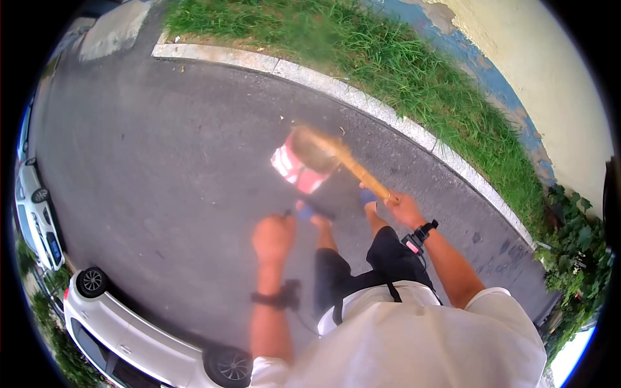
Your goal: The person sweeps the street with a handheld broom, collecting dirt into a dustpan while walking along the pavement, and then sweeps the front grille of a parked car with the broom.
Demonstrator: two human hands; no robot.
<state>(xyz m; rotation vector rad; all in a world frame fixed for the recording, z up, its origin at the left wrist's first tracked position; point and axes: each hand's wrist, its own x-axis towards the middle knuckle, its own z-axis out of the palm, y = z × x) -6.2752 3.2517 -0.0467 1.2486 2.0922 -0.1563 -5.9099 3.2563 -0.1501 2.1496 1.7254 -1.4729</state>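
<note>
My right hand (405, 211) is closed around the yellow, bamboo-like handle of a broom (362, 173). The broom's brown head, smeared by motion, overlaps a pink-and-white striped container (299, 173) in front of my feet. My left hand (272, 239) is a blurred fist, held out to the left and below the container in the view. A small dark tip shows at its top; what it grips I cannot tell. Both wrists wear dark straps with small devices.
Grey asphalt (174, 161) spreads around my feet. A pale stone curb (349, 96) borders a grass strip (414, 71) beside a wall (537, 58). A silver car (142, 333) is parked at the lower left, with more cars (39, 213) beyond. Leafy plants (579, 246) grow at the right.
</note>
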